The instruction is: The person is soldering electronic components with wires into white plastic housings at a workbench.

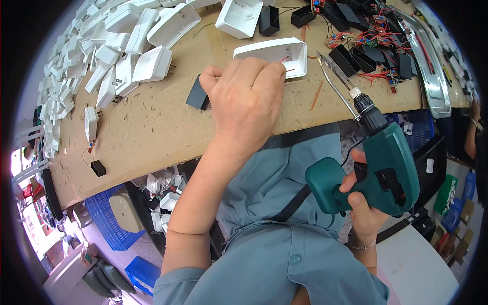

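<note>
My left hand (245, 104) is closed, back of the hand up, at the near side of a white plastic housing (272, 50). Its fingertips are hidden, so what they pinch does not show. Thin red wires (290, 69) show inside the housing beside the knuckles. A small black box (197, 94) sits just left of that hand on the table. My right hand (363, 208) grips the handle of a green soldering gun (390, 162), one finger near its trigger. The gun's iron tip and thin curved metal tube point up toward the housing's right side, apart from it.
White housings (122, 56) are heaped on the cardboard-covered table (162, 132) at the left. Black boxes and red-wired circuit boards (368, 38) lie tangled at the back right, beside a metal tray (432, 76). Near the left edge, a housing is wired to a black box (98, 168).
</note>
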`<action>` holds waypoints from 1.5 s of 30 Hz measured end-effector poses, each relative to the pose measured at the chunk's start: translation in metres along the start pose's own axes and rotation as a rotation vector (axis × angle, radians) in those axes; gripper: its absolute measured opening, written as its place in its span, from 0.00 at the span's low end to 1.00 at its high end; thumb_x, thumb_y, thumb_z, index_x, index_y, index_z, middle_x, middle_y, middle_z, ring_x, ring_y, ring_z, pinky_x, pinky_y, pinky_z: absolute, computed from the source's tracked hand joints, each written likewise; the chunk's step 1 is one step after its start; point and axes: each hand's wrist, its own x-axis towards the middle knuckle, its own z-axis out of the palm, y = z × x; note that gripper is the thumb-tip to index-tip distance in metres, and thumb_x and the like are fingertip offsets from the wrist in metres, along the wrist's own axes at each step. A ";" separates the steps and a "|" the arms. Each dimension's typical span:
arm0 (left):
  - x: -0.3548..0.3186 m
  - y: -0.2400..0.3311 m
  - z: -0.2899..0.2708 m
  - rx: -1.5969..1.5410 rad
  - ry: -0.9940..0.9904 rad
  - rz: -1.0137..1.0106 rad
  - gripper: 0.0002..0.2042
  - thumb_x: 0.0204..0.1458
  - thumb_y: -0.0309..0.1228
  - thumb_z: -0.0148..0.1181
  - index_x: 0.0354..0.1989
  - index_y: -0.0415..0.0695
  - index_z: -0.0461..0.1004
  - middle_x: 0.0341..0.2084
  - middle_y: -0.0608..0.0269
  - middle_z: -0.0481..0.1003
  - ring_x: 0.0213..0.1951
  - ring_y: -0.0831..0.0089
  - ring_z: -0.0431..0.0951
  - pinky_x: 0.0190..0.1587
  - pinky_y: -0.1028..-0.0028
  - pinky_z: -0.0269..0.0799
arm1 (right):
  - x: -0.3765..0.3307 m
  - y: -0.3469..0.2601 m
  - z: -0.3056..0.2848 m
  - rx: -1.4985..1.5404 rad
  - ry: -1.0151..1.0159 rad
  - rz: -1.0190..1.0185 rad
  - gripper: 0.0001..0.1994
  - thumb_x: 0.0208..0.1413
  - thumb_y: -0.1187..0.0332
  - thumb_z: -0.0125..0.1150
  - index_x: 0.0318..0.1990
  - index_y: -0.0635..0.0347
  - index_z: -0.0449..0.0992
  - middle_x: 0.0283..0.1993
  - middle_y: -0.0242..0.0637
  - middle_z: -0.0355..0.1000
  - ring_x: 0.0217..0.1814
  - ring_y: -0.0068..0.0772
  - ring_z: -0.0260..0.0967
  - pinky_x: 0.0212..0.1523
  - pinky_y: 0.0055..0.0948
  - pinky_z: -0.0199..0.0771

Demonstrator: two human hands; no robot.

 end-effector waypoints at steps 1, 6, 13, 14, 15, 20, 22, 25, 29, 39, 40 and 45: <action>0.000 0.000 0.000 0.023 -0.003 0.011 0.04 0.41 0.28 0.61 0.27 0.48 0.74 0.25 0.71 0.72 0.27 0.74 0.69 0.36 0.72 0.52 | 0.000 0.000 0.000 0.005 0.002 -0.005 0.32 0.44 0.68 0.64 0.54 0.72 0.57 0.48 0.55 0.64 0.30 0.26 0.68 0.30 0.22 0.70; 0.004 -0.003 0.006 0.060 0.124 0.058 0.04 0.36 0.25 0.57 0.21 0.47 0.70 0.26 0.70 0.68 0.28 0.73 0.68 0.38 0.63 0.50 | -0.004 0.004 -0.006 -0.022 -0.051 -0.006 0.31 0.43 0.70 0.64 0.54 0.72 0.58 0.49 0.54 0.65 0.31 0.26 0.68 0.31 0.21 0.71; 0.015 -0.010 0.008 0.143 0.010 0.098 0.04 0.38 0.27 0.60 0.24 0.47 0.74 0.32 0.71 0.71 0.33 0.75 0.71 0.46 0.62 0.53 | -0.007 0.004 -0.008 -0.056 -0.162 0.125 0.28 0.42 0.76 0.62 0.54 0.70 0.60 0.50 0.50 0.65 0.33 0.24 0.68 0.38 0.24 0.69; 0.016 -0.012 0.009 0.143 0.010 0.098 0.04 0.38 0.27 0.60 0.24 0.47 0.74 0.32 0.71 0.71 0.33 0.75 0.71 0.46 0.62 0.53 | -0.007 0.003 -0.006 -0.056 -0.162 0.125 0.28 0.42 0.76 0.62 0.54 0.70 0.60 0.50 0.50 0.65 0.33 0.24 0.68 0.38 0.24 0.69; 0.017 -0.013 0.010 0.161 0.007 0.105 0.03 0.38 0.27 0.60 0.24 0.46 0.74 0.31 0.72 0.71 0.33 0.75 0.71 0.46 0.62 0.54 | -0.005 0.002 -0.003 -0.067 -0.134 0.125 0.20 0.43 0.76 0.63 0.45 0.67 0.66 0.41 0.42 0.68 0.31 0.23 0.66 0.36 0.22 0.68; 0.021 -0.016 0.016 0.199 0.023 0.143 0.02 0.38 0.26 0.59 0.22 0.46 0.74 0.29 0.74 0.70 0.33 0.75 0.70 0.44 0.63 0.54 | 0.000 0.011 -0.007 -0.150 -0.213 0.074 0.27 0.42 0.79 0.61 0.53 0.69 0.61 0.50 0.48 0.65 0.33 0.23 0.67 0.39 0.24 0.69; 0.022 -0.016 0.016 0.214 0.020 0.147 0.01 0.37 0.26 0.59 0.20 0.46 0.74 0.28 0.74 0.69 0.32 0.75 0.70 0.43 0.65 0.54 | 0.001 0.014 -0.007 -0.171 -0.221 0.061 0.27 0.43 0.79 0.60 0.53 0.69 0.61 0.50 0.48 0.65 0.33 0.23 0.67 0.37 0.23 0.69; 0.023 -0.017 0.019 0.209 0.037 0.149 0.01 0.36 0.26 0.60 0.19 0.46 0.74 0.28 0.74 0.69 0.32 0.75 0.69 0.41 0.66 0.54 | 0.005 0.017 -0.004 -0.156 -0.220 0.014 0.26 0.43 0.79 0.59 0.53 0.69 0.61 0.50 0.48 0.65 0.33 0.23 0.67 0.35 0.22 0.69; 0.023 -0.017 0.020 0.216 0.022 0.143 0.01 0.36 0.26 0.60 0.19 0.46 0.74 0.28 0.74 0.69 0.33 0.75 0.69 0.40 0.66 0.53 | 0.008 0.019 -0.001 -0.143 -0.211 0.000 0.25 0.44 0.80 0.59 0.53 0.69 0.61 0.50 0.47 0.65 0.33 0.23 0.66 0.34 0.22 0.69; 0.023 -0.016 0.024 0.154 0.070 0.148 0.02 0.33 0.24 0.57 0.15 0.44 0.69 0.27 0.71 0.68 0.31 0.73 0.68 0.40 0.64 0.52 | 0.018 0.018 0.004 -0.144 -0.180 0.046 0.22 0.45 0.79 0.59 0.50 0.68 0.63 0.47 0.42 0.66 0.31 0.21 0.65 0.33 0.19 0.67; 0.023 -0.016 0.025 0.126 0.092 0.160 0.04 0.31 0.22 0.53 0.12 0.42 0.65 0.27 0.68 0.67 0.31 0.72 0.67 0.41 0.62 0.52 | 0.019 0.019 0.004 -0.157 -0.184 0.035 0.21 0.45 0.79 0.59 0.49 0.68 0.64 0.46 0.41 0.66 0.31 0.20 0.65 0.32 0.19 0.67; 0.023 -0.015 0.025 0.126 0.092 0.154 0.04 0.31 0.22 0.53 0.12 0.42 0.65 0.27 0.68 0.67 0.31 0.71 0.67 0.41 0.62 0.52 | 0.022 0.021 0.009 -0.132 -0.121 0.052 0.19 0.42 0.79 0.63 0.45 0.68 0.68 0.40 0.38 0.69 0.29 0.20 0.65 0.29 0.18 0.67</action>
